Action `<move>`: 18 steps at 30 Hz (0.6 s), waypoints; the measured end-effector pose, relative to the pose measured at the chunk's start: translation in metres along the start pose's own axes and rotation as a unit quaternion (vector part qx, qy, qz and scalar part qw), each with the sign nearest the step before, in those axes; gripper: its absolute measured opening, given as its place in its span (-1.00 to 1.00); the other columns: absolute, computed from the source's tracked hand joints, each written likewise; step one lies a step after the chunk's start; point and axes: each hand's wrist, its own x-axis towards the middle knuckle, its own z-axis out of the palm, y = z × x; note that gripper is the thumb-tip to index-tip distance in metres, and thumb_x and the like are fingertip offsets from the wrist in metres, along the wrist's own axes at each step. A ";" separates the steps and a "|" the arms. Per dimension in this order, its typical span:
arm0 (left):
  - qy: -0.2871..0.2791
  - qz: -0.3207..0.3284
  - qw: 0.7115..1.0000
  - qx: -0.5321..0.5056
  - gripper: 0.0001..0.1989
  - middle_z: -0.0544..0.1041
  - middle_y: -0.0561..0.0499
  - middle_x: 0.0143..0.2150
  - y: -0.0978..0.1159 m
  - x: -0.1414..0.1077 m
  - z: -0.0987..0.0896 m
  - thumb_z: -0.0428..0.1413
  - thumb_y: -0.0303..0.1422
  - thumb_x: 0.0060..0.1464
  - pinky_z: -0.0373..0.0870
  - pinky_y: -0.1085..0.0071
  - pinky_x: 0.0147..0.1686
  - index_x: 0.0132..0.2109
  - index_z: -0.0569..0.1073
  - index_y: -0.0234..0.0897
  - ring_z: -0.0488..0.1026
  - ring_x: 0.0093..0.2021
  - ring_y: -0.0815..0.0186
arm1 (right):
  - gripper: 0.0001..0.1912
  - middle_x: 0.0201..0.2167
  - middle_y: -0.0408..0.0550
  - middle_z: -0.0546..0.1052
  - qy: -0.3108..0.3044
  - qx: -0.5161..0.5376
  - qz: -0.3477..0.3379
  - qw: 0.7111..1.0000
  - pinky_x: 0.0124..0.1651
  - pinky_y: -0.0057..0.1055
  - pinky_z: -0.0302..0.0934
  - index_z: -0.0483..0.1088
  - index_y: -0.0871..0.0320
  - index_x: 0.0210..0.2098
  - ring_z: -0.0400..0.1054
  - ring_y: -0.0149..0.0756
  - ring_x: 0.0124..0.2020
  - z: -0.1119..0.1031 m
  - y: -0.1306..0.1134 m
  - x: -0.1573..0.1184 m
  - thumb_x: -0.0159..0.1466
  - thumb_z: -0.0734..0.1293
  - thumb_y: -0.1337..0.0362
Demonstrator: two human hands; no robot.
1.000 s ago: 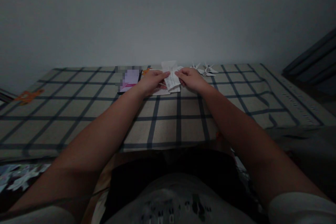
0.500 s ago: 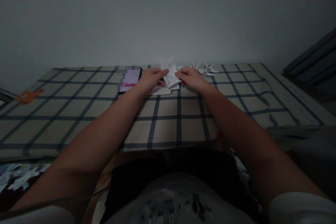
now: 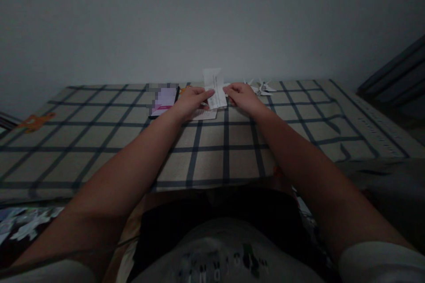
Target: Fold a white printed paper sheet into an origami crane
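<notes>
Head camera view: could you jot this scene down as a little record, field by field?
left hand: pinches printed paper, thumb on top
right hand: fingers at the paper's right edge
below: printed sheet on checked cloth
left of left hand: device with lit screen, partly pixelated
beyond right hand: folded white paper shapes
far left: orange object

L arm (image 3: 129, 159) runs fwd & up from btm L, R arm (image 3: 299, 154) from btm R, approx. mirrored, both bare & angled in twd ctr. L hand (image 3: 190, 101): thumb (image 3: 206, 95) on top, pointing R, fingers (image 3: 205, 107) tucked under, i.e. a pinch. R hand (image 3: 245, 97): back up, tips pinched tog. & pointing L, other fingers curled in. Hands face e/o, abt level, near but not touching. Exact R finger order hard to tell, pic's too dim.
</notes>
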 end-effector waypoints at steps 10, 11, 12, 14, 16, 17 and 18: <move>0.046 0.006 0.999 -0.006 -0.69 0.62 -0.04 -0.41 0.003 0.002 0.001 0.38 -0.16 0.05 0.47 0.48 -0.40 -0.38 0.56 -0.34 0.50 -0.44 0.39 | -0.76 -0.61 -0.25 0.33 -0.025 -0.003 0.002 1.000 -0.38 -0.41 0.05 0.44 0.18 -0.41 0.17 -0.42 -0.52 0.000 0.002 -0.001 0.42 0.34 0.37; 0.045 0.002 0.999 -0.013 -0.69 0.62 -0.04 -0.40 0.003 0.001 0.002 0.38 -0.17 0.05 0.47 0.49 -0.41 -0.38 0.56 -0.34 0.50 -0.44 0.38 | -0.74 -0.61 -0.24 0.32 -0.023 -0.005 -0.002 1.000 -0.38 -0.40 0.05 0.43 0.18 -0.43 0.16 -0.42 -0.52 0.000 0.002 0.000 0.42 0.34 0.36; 0.041 -0.003 0.999 -0.020 -0.69 0.63 -0.05 -0.39 0.003 0.001 0.002 0.38 -0.17 0.04 0.47 0.49 -0.42 -0.38 0.57 -0.34 0.50 -0.43 0.38 | -0.72 -0.61 -0.24 0.32 -0.020 -0.008 -0.004 1.000 -0.37 -0.40 0.05 0.42 0.17 -0.44 0.15 -0.42 -0.52 0.000 0.003 0.001 0.43 0.34 0.36; 0.027 -0.013 0.999 -0.027 -0.69 0.62 -0.06 -0.39 0.002 0.001 0.003 0.38 -0.17 0.04 0.48 0.49 -0.44 -0.39 0.57 -0.33 0.51 -0.42 0.37 | -0.68 -0.62 -0.24 0.31 -0.010 -0.013 -0.001 1.000 -0.37 -0.40 0.05 0.39 0.17 -0.48 0.14 -0.43 -0.53 0.000 0.004 0.002 0.43 0.33 0.35; 0.014 -0.018 0.999 -0.027 -0.70 0.62 -0.06 -0.39 0.001 0.001 0.003 0.38 -0.17 0.05 0.49 0.49 -0.43 -0.38 0.58 -0.33 0.51 -0.42 0.36 | -0.69 -0.61 -0.24 0.31 -0.001 -0.011 0.006 1.000 -0.38 -0.40 0.04 0.39 0.17 -0.47 0.14 -0.43 -0.53 -0.001 0.003 0.002 0.43 0.34 0.35; 0.010 -0.016 1.000 -0.024 -0.71 0.63 -0.06 -0.38 0.000 0.001 0.003 0.38 -0.17 0.05 0.49 0.48 -0.43 -0.37 0.59 -0.34 0.52 -0.41 0.36 | -0.70 -0.61 -0.25 0.31 0.001 -0.007 0.010 1.000 -0.38 -0.41 0.03 0.39 0.17 -0.46 0.14 -0.44 -0.53 -0.001 0.002 0.002 0.43 0.34 0.36; 0.010 -0.011 1.000 -0.021 -0.71 0.64 -0.06 -0.37 0.000 0.001 0.002 0.38 -0.18 0.05 0.49 0.48 -0.42 -0.37 0.59 -0.34 0.51 -0.42 0.37 | -0.70 -0.61 -0.25 0.32 0.002 -0.004 0.012 1.000 -0.38 -0.41 0.03 0.39 0.17 -0.46 0.14 -0.44 -0.53 -0.001 0.002 0.002 0.43 0.34 0.36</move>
